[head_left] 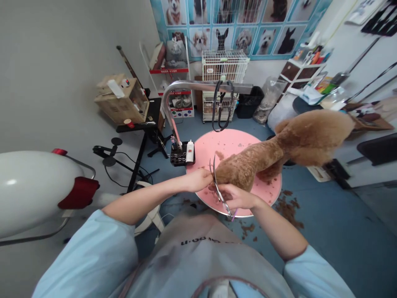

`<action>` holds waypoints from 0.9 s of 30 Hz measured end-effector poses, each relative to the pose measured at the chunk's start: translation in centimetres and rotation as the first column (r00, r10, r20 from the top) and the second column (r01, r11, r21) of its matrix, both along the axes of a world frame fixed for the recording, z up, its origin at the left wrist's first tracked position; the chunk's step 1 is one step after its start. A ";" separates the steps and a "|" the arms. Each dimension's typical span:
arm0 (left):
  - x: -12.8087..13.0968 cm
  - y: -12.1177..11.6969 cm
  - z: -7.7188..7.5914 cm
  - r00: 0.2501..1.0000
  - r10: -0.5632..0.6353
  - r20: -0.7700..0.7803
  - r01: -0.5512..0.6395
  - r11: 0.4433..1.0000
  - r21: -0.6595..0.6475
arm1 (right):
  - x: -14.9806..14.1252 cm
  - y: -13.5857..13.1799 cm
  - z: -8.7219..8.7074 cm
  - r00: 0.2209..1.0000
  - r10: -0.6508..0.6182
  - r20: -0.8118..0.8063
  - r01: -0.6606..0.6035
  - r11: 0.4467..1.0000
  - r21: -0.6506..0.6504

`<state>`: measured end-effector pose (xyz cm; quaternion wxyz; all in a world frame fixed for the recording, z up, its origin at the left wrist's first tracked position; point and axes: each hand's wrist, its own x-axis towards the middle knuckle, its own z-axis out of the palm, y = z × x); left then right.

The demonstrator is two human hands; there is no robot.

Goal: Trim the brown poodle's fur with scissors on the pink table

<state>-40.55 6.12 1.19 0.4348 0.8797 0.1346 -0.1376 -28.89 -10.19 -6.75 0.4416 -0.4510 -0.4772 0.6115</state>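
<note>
A brown curly-coated dog (279,151) stands on a round pink grooming table (235,145), its rear end toward me. My left hand (198,180) is closed round the dog's near end, likely a leg or the tail. My right hand (237,196) grips a pair of curved silver scissors (218,188) with purple finger rings. The blades point up beside the fur held by my left hand. Brown fur clippings lie scattered on the table top.
A metal grooming arm (192,87) with black loops (221,105) arches over the table. A black tool holder with a white bottle (190,151) sits at its left edge. A white and red dryer (37,186) is at left. Wire cages (223,66) and shelves stand behind. Fur covers the blue floor (288,207).
</note>
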 end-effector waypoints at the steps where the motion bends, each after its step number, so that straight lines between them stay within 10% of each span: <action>1: 0.0 0.1 0.1 1.000 0.010 -0.023 -0.010 1.000 -0.003 | -0.1 0.0 0.1 1.000 -0.011 0.014 0.012 1.000 -0.016; 17: 0.4 0.4 -0.6 0.999 0.004 -0.045 -0.007 0.998 -0.064 | -0.2 0.0 0.1 0.987 -0.111 -0.120 0.103 0.992 -0.072; 27: 0.1 1.9 -1.3 0.995 0.064 -0.081 -0.081 0.970 -0.228 | -1.3 -1.2 -0.4 0.993 -0.052 0.103 0.065 0.989 -0.131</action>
